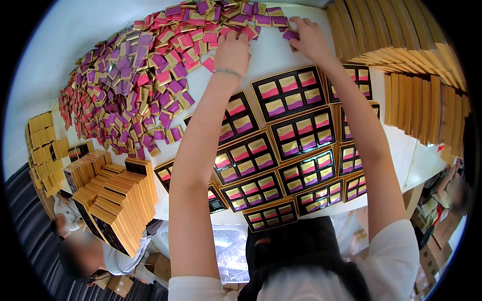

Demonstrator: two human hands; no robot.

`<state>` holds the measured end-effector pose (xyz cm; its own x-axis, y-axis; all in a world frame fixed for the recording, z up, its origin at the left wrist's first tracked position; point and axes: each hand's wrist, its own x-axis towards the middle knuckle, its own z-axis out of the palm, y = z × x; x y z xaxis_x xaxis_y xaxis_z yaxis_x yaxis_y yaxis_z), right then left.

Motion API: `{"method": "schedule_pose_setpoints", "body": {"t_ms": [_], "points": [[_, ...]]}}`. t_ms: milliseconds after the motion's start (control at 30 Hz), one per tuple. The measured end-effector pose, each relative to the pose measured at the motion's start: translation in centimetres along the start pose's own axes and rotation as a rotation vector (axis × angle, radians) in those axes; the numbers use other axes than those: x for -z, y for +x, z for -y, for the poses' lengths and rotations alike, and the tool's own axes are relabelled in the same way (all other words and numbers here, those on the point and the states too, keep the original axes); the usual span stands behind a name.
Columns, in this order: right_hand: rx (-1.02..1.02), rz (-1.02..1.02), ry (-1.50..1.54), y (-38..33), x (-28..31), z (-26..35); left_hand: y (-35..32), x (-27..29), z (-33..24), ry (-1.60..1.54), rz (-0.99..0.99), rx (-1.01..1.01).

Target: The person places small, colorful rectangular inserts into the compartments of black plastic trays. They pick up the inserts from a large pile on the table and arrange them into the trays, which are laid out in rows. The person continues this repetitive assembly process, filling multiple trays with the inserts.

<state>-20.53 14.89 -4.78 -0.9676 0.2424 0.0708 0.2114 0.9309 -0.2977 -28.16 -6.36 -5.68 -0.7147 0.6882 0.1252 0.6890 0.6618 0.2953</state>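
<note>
At the far edge of a large heap of small flat wrapped squares (165, 70), gold with pink or purple, my left hand (233, 54) reaches down with its fingers bent and close together. A bracelet circles that wrist. Pink squares touch its fingertips, but what lies under them is hidden. Farther right, my right hand (312, 42) has a purple-and-gold wrapped square (290, 35) between thumb and fingers. Below my hands, black trays with gold edges (288, 94) stand in slanting rows, several holding six squares each, pink above purple. My forearms cover some trays.
Gold-edged boxes (118, 195) stand in stacks at the left, and more stacked boxes (416, 103) line the right side. A clear plastic sheet or lid (123, 62) lies on the heap. Below the white table (273, 47) is a clear bin (230, 251). Other people sit at lower left and right.
</note>
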Motion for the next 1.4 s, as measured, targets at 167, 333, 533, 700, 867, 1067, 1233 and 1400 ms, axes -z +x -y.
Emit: {"method": "schedule_pose_setpoints", "body": {"t_ms": [167,333,533,700,867,1067,1233,1400], "points": [[-0.057,0.037,0.013,2.3,-1.8,-0.1,-0.4,-0.7,-0.9,0.077,-0.113,0.246],[0.031,0.064,0.039,3.4,-2.5,2.6,-0.2,0.5,-1.1,0.001,0.131,0.354],[0.103,0.189,0.089,3.1,-2.4,4.4,-1.6,1.2,-0.7,0.113,0.172,0.394],[0.101,0.137,0.009,2.3,-2.3,5.5,-2.1,1.6,-1.7,0.397,0.266,0.214],[-0.011,0.011,0.028,2.5,-2.8,4.7,-3.0,1.3,0.8,0.112,0.034,0.315],[-0.288,0.351,1.432,1.2,0.3,4.6,-6.4,6.2,2.7,-1.590,-0.129,0.736],[-0.192,0.680,1.633,-3.5,2.0,11.5,-13.1,9.2,2.4,-1.911,-0.111,0.679],[-0.242,0.819,1.567,-9.5,1.4,20.0,-22.9,11.7,3.9,-1.795,-0.179,0.770]]}}
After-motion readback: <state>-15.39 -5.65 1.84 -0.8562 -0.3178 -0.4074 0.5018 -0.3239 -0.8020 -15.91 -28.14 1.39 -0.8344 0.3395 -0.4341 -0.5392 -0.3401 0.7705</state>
